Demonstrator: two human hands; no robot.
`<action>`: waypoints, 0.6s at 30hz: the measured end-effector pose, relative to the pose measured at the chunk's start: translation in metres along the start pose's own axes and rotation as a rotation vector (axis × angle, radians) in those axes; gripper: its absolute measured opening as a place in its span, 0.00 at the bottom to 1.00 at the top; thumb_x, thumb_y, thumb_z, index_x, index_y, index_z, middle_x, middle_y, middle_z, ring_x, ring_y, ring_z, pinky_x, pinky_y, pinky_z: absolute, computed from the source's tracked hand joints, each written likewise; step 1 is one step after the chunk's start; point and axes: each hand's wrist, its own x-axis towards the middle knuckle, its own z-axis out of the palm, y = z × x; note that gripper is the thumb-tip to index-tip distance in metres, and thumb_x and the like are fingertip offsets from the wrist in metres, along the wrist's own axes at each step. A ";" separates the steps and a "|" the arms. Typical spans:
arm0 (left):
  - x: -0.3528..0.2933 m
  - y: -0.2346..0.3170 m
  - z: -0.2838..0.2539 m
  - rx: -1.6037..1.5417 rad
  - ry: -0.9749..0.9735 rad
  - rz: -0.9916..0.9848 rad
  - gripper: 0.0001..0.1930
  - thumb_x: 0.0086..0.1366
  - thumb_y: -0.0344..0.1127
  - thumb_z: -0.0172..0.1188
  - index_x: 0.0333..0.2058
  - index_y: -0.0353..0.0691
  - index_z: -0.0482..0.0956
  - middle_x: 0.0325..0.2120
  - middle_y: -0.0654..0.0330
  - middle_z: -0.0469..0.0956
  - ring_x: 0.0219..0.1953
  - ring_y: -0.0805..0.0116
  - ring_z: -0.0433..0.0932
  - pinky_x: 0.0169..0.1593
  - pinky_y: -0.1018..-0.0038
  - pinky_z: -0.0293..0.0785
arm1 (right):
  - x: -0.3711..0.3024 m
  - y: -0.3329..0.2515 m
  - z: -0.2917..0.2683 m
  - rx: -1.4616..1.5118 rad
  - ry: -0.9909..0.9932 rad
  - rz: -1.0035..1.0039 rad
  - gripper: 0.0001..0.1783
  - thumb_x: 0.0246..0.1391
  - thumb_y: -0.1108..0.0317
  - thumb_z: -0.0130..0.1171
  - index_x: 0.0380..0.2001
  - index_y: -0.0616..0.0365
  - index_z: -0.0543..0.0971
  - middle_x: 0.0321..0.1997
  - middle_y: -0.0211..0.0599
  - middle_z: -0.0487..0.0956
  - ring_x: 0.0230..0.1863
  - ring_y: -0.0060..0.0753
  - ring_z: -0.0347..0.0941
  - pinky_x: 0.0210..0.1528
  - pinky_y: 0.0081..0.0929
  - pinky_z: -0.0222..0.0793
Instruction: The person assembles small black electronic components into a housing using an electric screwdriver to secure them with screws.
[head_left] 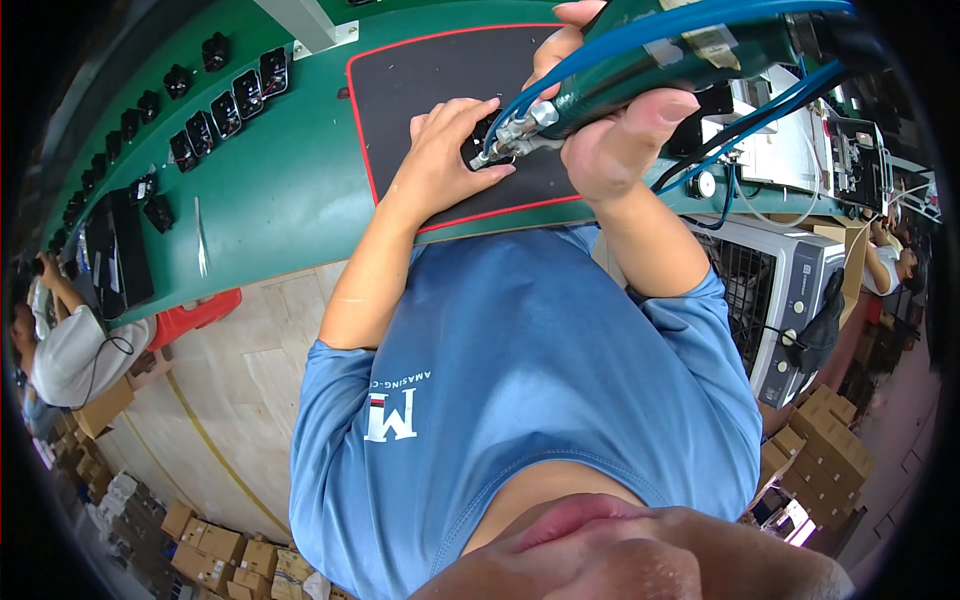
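Note:
My right hand [625, 145] is wrapped round a thick dark-green cylindrical tool [620, 85] with blue hoses and a metal nozzle [520, 130] at its lower end. The nozzle points down and to the left, toward my left hand [445, 150]. Thumb and fingers of the left hand curl round a small black part [483, 130] low over the black mat [400, 85]. The nozzle tip is at that part; whether they touch, I cannot tell. Much of the part is hidden by the fingers and nozzle.
Silver tweezers [200, 238] lie on the green bench [290, 190], left of the red-edged mat. Several black housings [225, 112] stand in rows farther left, near a metal post [312, 30]. Blue hoses [760, 140] hang at the right. A co-worker [75, 350] sits at far left.

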 end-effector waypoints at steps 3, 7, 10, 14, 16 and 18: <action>0.000 0.000 0.000 -0.022 0.008 -0.019 0.43 0.45 0.42 0.81 0.62 0.46 0.75 0.54 0.59 0.76 0.56 0.58 0.75 0.59 0.63 0.61 | -0.001 0.003 -0.001 -0.044 0.035 0.026 0.58 0.52 0.16 0.48 0.52 0.71 0.72 0.31 0.37 0.76 0.29 0.27 0.73 0.32 0.23 0.69; 0.003 -0.006 -0.003 -0.008 -0.033 -0.030 0.42 0.44 0.43 0.82 0.61 0.45 0.77 0.53 0.57 0.78 0.55 0.58 0.75 0.58 0.63 0.63 | -0.005 0.014 -0.010 -0.009 0.019 0.002 0.58 0.51 0.16 0.50 0.53 0.70 0.72 0.33 0.38 0.76 0.29 0.27 0.73 0.32 0.23 0.69; 0.003 -0.005 -0.003 0.011 -0.045 -0.023 0.42 0.43 0.44 0.83 0.60 0.45 0.78 0.53 0.57 0.78 0.55 0.58 0.75 0.58 0.63 0.64 | -0.008 0.021 -0.014 0.053 0.006 0.046 0.57 0.51 0.17 0.51 0.53 0.68 0.72 0.37 0.38 0.77 0.30 0.27 0.72 0.32 0.23 0.68; 0.002 -0.014 0.000 -0.095 -0.071 -0.060 0.42 0.43 0.44 0.83 0.60 0.44 0.78 0.52 0.57 0.79 0.55 0.59 0.76 0.59 0.63 0.63 | 0.001 -0.007 0.023 0.409 0.349 0.258 0.58 0.51 0.16 0.49 0.55 0.67 0.72 0.40 0.39 0.77 0.29 0.27 0.72 0.31 0.21 0.68; 0.003 -0.009 -0.002 -0.035 -0.042 -0.027 0.43 0.43 0.44 0.83 0.61 0.45 0.78 0.52 0.57 0.79 0.55 0.59 0.76 0.59 0.63 0.63 | 0.015 -0.011 0.024 0.176 0.088 -0.074 0.62 0.50 0.12 0.42 0.57 0.68 0.70 0.36 0.38 0.78 0.29 0.25 0.71 0.30 0.20 0.68; 0.001 -0.005 -0.004 0.021 -0.015 -0.002 0.43 0.44 0.44 0.83 0.61 0.45 0.77 0.52 0.57 0.79 0.55 0.59 0.76 0.60 0.63 0.62 | 0.038 -0.056 0.025 0.086 -0.070 0.115 0.64 0.52 0.11 0.30 0.54 0.70 0.72 0.27 0.36 0.78 0.24 0.22 0.74 0.25 0.20 0.70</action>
